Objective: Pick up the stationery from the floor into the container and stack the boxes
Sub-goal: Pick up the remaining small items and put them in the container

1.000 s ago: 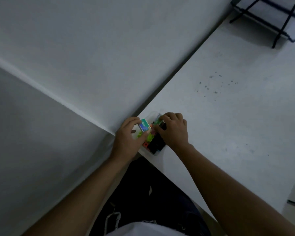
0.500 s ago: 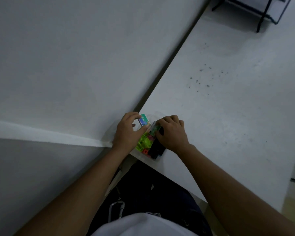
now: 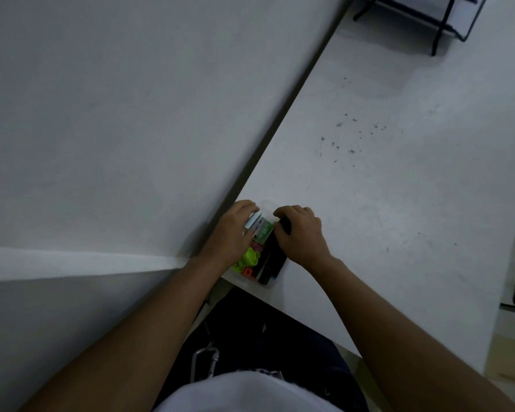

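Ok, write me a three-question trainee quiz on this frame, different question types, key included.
1. True or false: the clear container sits at the near corner of the white table.
2. Which hand holds the small blue-and-white box? A) left B) right C) neither
3. Fill in: the item that the right hand grips over the container is ____ in colour.
Key: 1 true; 2 A, the left hand; 3 black.
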A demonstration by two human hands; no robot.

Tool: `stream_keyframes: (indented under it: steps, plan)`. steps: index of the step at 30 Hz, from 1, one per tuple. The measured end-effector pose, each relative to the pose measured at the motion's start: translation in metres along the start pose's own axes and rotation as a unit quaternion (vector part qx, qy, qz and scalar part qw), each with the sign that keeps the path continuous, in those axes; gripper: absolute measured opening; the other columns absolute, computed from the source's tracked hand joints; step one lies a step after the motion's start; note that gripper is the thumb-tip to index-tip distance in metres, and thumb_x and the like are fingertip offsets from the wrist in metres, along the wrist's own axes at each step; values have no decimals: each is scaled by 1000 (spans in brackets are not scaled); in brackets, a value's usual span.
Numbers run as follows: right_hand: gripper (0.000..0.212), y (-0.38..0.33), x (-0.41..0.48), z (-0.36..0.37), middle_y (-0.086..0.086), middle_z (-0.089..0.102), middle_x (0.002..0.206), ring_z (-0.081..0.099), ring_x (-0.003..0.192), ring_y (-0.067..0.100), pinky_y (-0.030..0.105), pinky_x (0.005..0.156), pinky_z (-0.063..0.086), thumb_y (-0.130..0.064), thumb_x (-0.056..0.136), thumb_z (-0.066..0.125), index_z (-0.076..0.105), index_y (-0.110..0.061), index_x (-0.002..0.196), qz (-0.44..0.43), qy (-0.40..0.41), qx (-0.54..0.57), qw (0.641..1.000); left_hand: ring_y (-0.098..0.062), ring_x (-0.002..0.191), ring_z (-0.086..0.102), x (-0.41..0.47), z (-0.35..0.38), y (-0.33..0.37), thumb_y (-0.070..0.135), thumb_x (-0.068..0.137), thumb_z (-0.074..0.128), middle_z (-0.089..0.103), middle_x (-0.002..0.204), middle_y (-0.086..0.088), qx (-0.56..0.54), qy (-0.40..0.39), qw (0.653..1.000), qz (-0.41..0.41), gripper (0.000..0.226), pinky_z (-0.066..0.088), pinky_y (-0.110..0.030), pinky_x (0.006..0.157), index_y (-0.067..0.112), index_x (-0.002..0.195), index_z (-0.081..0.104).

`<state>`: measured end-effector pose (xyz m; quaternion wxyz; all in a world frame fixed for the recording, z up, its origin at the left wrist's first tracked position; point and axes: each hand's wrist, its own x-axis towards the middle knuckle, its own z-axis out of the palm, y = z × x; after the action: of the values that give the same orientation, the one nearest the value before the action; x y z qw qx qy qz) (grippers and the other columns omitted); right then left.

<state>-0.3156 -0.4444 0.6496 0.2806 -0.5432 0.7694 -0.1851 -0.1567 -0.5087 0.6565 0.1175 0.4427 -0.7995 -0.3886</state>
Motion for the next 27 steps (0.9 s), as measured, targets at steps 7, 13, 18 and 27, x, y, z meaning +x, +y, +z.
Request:
stream_keyframes:
  steps: [7,13,18,27]
  plan:
    - [26,-3,1,3,1,62,114,48,108,23,35,89,32,-25,91,53,59,-20,116,5,-17,-4,1000,-18,101,54,7,10,0,3,82,68,58,111,-6,60,25,998,-6,23,46,-20,82,4,105,66]
    - [25,1,2,3,1,63,113,49,107,22,34,86,30,-25,91,52,60,-20,114,7,-10,-3,1000,-20,90,58,4,11,-5,6,87,62,61,102,-10,58,34,998,3,13,47,-25,76,4,100,65]
    - [25,0,3,5,-1,63,115,48,108,21,34,87,31,-25,91,52,60,-21,115,8,-10,-5,1000,-15,88,57,8,12,-2,2,87,61,59,100,-6,27,53,998,-20,11,49,-23,73,7,96,60]
    - [32,-3,2,6,0,63,120,44,112,25,39,91,32,-22,92,51,56,-21,123,9,-20,-4,1000,-13,88,55,2,14,-3,5,84,66,61,102,-7,16,22,999,22,24,45,-18,74,6,107,61]
